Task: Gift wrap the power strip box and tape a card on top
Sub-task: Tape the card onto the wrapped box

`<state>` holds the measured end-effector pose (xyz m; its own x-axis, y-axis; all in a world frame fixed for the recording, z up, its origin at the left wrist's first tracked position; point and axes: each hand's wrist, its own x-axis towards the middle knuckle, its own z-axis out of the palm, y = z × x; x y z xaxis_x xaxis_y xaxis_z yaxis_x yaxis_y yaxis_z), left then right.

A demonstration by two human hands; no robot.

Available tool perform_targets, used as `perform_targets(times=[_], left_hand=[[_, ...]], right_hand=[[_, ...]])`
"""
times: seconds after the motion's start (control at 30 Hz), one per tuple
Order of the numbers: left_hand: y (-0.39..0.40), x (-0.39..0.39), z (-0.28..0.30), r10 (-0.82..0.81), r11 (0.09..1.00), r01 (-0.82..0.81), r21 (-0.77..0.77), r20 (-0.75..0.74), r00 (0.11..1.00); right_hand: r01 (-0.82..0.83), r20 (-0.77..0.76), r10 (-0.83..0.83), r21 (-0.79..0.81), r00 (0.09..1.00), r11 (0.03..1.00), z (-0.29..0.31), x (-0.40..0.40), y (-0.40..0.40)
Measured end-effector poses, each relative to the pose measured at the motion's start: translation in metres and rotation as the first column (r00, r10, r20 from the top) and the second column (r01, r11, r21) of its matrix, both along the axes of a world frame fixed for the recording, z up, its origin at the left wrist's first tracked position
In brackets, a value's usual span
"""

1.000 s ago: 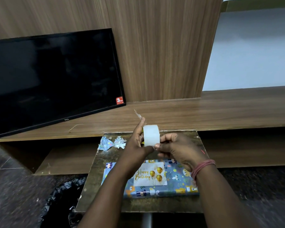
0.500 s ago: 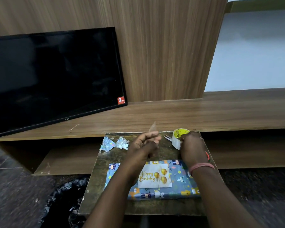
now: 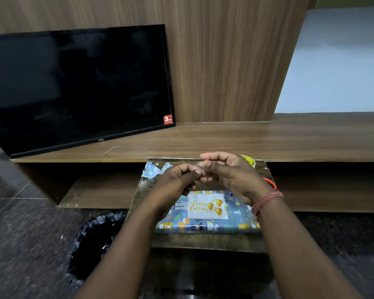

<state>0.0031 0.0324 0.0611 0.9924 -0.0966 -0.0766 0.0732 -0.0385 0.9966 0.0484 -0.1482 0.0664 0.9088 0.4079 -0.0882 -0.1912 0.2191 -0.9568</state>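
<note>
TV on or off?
Off, as far as shown: the TV screen is uniformly black, with only faint reflections and a red sticker at its corner.

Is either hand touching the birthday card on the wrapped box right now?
Apart. The head view shows the left hand and right hand raised together above the table, pinching a tape strip; the birthday card lies uncovered on the wrapped box.
</note>
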Motion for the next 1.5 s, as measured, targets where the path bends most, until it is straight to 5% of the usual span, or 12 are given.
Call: perform_targets(times=[0.2, 0.37, 0.57, 0.83, 1.1, 1.5], left_hand=[[0.001, -0.01, 0.005, -0.108, 0.985, 0.111, 0.134, -0.026, 0.994], [0.011, -0.022, 0.004, -0.085, 0.98, 0.102, 0.172, -0.105, 0.991], [0.021, -0.037, -0.009, -0.026, 0.991, 0.066, 0.116, -0.322, 0.947], [-0.005, -0.053, -0.032, 0.041, 0.998, -0.01, 0.054, -0.608, 0.793], [-0.028, -0.056, -0.053, 0.204, 0.979, -0.177, 0.102, -0.559, 0.804], [-0.065, -0.075, -0.082, 0.45, 0.853, -0.521, -0.021, -0.476, 0.755]], right_hand=[[0.134, 0.077, -0.129, -0.063, 0.989, 0.989, 0.0, -0.018, -0.002], [0.251, 0.284, -0.168, -0.285, 0.944, 0.925, 0.003, -0.031, 0.0], [0.236, 0.412, 0.023, -0.565, 0.911, 0.791, -0.001, -0.047, 0.013], [0.233, 0.408, 0.113, -0.704, 0.906, 0.671, -0.013, -0.057, 0.017], [0.265, 0.403, 0.128, -0.776, 0.906, 0.572, -0.034, -0.048, 0.025], [0.253, 0.407, 0.205, -0.816, 0.89, 0.52, -0.042, -0.048, 0.028]])
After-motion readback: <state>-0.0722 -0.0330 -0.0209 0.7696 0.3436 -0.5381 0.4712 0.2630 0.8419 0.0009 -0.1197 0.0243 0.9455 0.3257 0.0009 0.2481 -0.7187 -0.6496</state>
